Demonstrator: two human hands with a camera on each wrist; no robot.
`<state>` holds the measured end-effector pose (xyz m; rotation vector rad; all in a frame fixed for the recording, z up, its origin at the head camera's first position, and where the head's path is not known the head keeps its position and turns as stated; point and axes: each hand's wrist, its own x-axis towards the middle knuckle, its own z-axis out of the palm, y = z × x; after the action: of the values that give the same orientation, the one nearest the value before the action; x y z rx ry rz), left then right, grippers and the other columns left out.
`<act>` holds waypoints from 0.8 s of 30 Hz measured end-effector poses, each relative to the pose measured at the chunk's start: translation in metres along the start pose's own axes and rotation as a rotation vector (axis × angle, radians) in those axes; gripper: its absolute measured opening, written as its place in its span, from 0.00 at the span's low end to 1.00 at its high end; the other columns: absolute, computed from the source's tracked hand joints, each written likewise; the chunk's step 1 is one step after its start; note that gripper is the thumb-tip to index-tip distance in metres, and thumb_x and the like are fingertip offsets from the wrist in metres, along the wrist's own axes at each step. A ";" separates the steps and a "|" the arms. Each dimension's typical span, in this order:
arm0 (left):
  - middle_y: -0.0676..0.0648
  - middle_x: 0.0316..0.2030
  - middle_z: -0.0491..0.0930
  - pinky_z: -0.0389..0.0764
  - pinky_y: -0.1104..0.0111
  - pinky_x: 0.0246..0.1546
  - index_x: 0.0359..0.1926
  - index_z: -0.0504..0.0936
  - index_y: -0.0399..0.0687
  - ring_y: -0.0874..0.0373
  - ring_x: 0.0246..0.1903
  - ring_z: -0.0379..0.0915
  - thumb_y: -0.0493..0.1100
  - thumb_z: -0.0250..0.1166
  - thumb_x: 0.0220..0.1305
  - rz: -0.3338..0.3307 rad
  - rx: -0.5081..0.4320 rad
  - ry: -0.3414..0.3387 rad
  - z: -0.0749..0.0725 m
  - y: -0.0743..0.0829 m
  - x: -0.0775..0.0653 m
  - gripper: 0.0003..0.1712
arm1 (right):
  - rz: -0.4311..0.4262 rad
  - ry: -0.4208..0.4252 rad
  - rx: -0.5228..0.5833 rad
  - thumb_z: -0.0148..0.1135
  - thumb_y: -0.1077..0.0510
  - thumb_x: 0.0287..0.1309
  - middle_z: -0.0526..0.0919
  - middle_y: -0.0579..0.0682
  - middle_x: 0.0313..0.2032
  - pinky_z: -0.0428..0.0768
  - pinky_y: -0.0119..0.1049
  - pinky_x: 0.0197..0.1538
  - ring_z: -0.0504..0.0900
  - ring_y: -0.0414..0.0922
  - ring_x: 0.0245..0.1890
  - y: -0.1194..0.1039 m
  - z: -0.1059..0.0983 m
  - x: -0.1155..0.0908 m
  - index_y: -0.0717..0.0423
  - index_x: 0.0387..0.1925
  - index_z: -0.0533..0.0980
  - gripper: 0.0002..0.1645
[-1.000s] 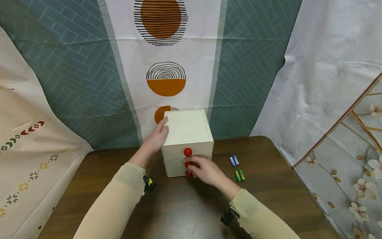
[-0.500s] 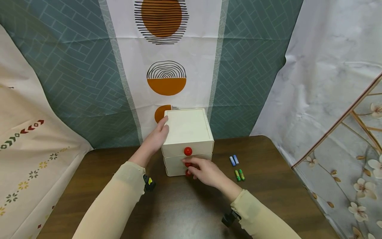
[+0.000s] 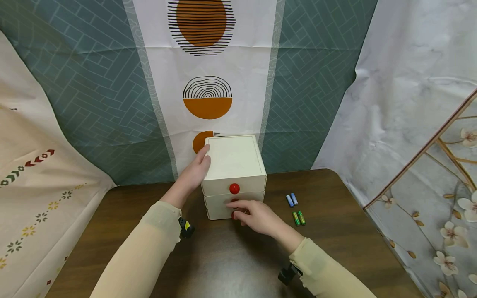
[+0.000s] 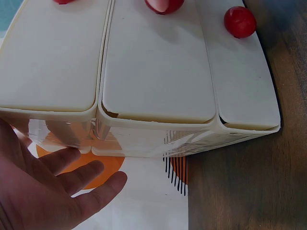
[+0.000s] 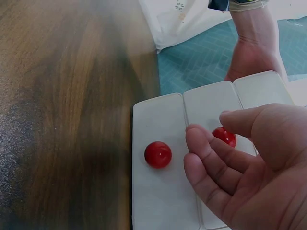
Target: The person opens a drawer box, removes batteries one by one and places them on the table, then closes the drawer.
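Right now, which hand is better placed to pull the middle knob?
Probably the right hand: it is by the middle knob, in front of the box, while the left hand is at the box's left side, farther from that knob.

Can read no word, brand or number in any view. Cannot make out lettering on the blue batteries [image 3: 292, 200] or the green batteries [image 3: 299, 218] lying on the worktop [image 3: 238, 265]: too small to tell. Likewise too small to tell as letter or symbol: a yellow mark [image 3: 187, 226] on the black device [image 3: 186, 232] at the left sleeve [image 3: 149, 248]. On the pale cloth [image 3: 22, 136] at the left of the head view, can see red and green chevrons [image 3: 38, 160] in a row. On the drawers [image 4: 156, 72], can find no legible label.
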<state>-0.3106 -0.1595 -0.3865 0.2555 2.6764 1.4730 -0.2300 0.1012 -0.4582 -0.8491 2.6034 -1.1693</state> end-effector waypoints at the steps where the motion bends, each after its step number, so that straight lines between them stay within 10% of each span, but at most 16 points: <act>1: 0.48 0.90 0.41 0.43 0.39 0.84 0.92 0.40 0.66 0.43 0.87 0.38 0.63 0.36 0.89 -0.001 0.003 0.001 0.000 0.000 0.000 0.39 | 0.001 -0.004 -0.004 0.64 0.56 0.82 0.90 0.46 0.49 0.82 0.37 0.36 0.90 0.50 0.35 0.001 0.000 0.000 0.48 0.70 0.84 0.22; 24: 0.49 0.90 0.41 0.42 0.40 0.84 0.92 0.41 0.67 0.45 0.87 0.37 0.63 0.37 0.89 0.003 -0.020 0.002 0.000 -0.002 0.001 0.39 | 0.032 -0.045 -0.036 0.67 0.54 0.79 0.89 0.43 0.37 0.80 0.38 0.36 0.86 0.40 0.30 0.008 0.008 -0.005 0.52 0.65 0.87 0.19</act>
<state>-0.3113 -0.1600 -0.3881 0.2578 2.6625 1.5003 -0.2266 0.1029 -0.4697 -0.8279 2.5994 -1.0848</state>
